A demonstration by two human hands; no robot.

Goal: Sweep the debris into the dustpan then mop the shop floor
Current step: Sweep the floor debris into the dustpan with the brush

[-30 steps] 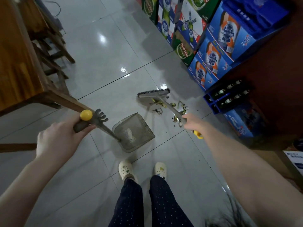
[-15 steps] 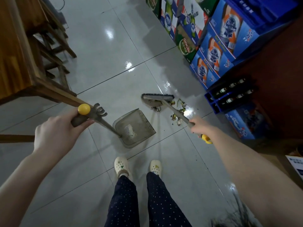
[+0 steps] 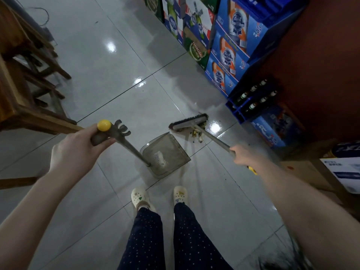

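Landmark is the dustpan (image 3: 165, 154), grey see-through scoop sitting flat on the tile floor (image 3: 116, 78) just ahead of the person's pale clogs (image 3: 139, 198). Hidden bits first: the far end of the broom handle is covered by the right hand (image 3: 244, 156), only a yellow tip pokes out behind the wrist. The debris (image 3: 196, 132) is partly under the broom head (image 3: 188, 122), small yellowish scraps plus dark specks, what they are is too small to tell. Wooden table (image 3: 23, 114) is cut off at the frame's left edge. A dark fuzzy thing at the bottom right corner is unreadable.

Left hand (image 3: 78, 151) is wrapped closed on the dustpan's long handle (image 3: 134, 151), thumb beside the yellow cap, comb teeth sticking out past the fingers. Right hand is closed round the broom shaft, fingers curled under it.

Debris lies just beyond the dustpan's far right corner, touching the bristles, not in the pan. Broom head sits just past the pan's open lip.

Room: bare tile left of and beyond the dustpan up to the table legs. Right of it, stacked beer cartons (image 3: 229, 51) and a blue bottle crate (image 3: 251, 102) are near the broom head, tighter there.
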